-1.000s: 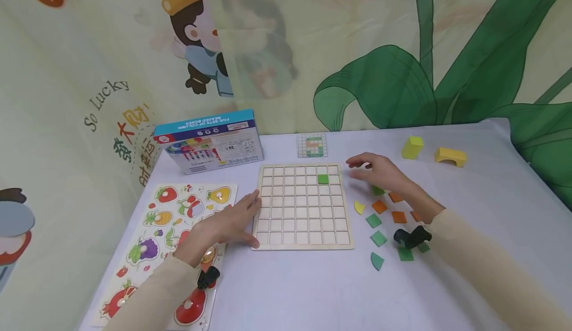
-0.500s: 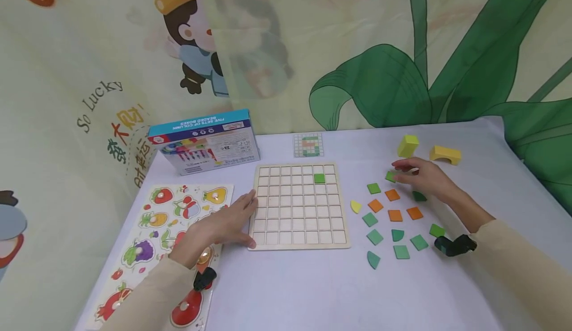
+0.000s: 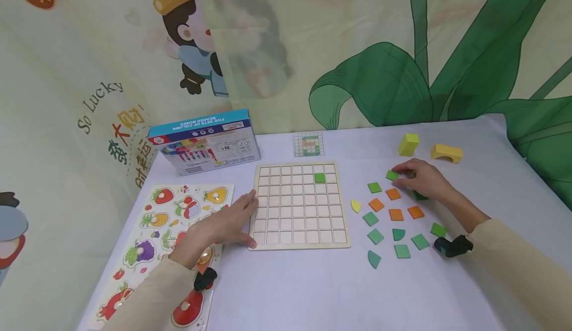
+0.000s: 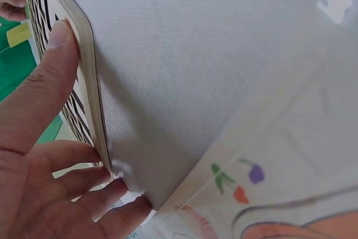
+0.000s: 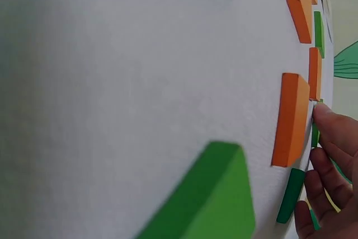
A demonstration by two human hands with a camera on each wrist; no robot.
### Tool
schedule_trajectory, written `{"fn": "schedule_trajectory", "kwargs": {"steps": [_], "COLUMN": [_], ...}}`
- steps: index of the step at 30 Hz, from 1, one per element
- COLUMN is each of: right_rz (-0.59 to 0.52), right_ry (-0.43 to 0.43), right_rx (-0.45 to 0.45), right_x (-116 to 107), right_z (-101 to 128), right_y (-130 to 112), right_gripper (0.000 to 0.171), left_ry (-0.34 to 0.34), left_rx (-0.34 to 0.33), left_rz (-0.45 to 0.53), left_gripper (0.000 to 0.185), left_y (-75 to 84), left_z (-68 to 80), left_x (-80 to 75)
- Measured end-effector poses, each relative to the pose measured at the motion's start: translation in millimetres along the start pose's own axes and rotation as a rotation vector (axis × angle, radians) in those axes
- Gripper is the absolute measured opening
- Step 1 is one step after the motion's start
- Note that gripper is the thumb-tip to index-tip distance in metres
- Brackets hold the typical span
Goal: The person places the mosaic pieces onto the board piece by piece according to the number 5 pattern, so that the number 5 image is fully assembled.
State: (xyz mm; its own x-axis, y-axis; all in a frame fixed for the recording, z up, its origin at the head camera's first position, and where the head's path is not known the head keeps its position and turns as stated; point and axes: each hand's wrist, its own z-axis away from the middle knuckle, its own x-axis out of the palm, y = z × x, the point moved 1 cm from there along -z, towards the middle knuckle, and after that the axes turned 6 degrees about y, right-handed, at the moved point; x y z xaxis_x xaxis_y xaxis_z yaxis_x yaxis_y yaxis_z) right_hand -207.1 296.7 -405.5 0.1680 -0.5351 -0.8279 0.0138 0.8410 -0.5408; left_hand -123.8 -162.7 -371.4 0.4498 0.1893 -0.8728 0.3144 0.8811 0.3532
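Note:
The pale wooden grid board (image 3: 301, 205) lies mid-table with one bright green square (image 3: 319, 177) in an upper cell. My left hand (image 3: 230, 220) rests at its left edge, fingers extended. In the left wrist view the thumb (image 4: 42, 82) touches the frame near a corner and the fingertips meet the side. Right of the board, my right hand (image 3: 422, 176) pinches a bright green square tile (image 3: 391, 175) between thumb and fingers, low at the table. A dark green piece (image 3: 419, 196) is partly covered by that hand. In the right wrist view an orange tile (image 5: 291, 118) stands near the fingers.
Loose orange (image 3: 395, 215), green (image 3: 402, 251) and yellow (image 3: 355, 206) pieces lie right of the board. A small pattern card (image 3: 308, 144) lies behind it. A box (image 3: 205, 142), a fruit puzzle (image 3: 156, 222), a yellow-green block (image 3: 408, 145) and a yellow arch (image 3: 447, 153) surround the area.
My right hand has moved right, from beside the board's upper right edge to the far green tile, which it now pinches. The left hand stays at the board.

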Motion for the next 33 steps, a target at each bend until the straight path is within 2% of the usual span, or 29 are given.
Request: {"fn": "schedule_trajectory", "kwargs": {"steps": [5,10,15,23,28,33], "right_rz": [0.010,0.009,-0.024,-0.063,-0.100,-0.135], "right_ry": [0.017,0.015,0.008,0.012,0.014,-0.011], "right_rx": [-0.009,-0.006,-0.010,-0.098,-0.208,-0.254], "right_x": [1.8,2.4,5.3,20.6,36.8,55.8], "right_z": [-0.4,-1.3,-6.4,-16.9,-24.5,-29.4], "right_y": [-1.7,-3.7,-16.0,-57.8,-90.6,-119.8], "right_gripper": [0.045,0.046,0.045,0.038,0.034,0.033], "left_ry": [0.004,0.002,0.004,0.002,0.005,0.001], "left_rx": [-0.005,-0.012,-0.014,-0.019,-0.018,-0.020], "left_rz": [0.005,0.004,-0.007,-0.008,-0.004,0.004], "left_gripper": [0.101,0.102,0.102,0.102,0.101,0.102], "left_y": [0.6,1.1,1.2,0.7,0.8,0.9], "left_z": [0.6,0.3,0.0,-0.3,-0.2,-0.8], "left_x": [0.1,0.4,0.1,0.0,-0.1,0.2]}}
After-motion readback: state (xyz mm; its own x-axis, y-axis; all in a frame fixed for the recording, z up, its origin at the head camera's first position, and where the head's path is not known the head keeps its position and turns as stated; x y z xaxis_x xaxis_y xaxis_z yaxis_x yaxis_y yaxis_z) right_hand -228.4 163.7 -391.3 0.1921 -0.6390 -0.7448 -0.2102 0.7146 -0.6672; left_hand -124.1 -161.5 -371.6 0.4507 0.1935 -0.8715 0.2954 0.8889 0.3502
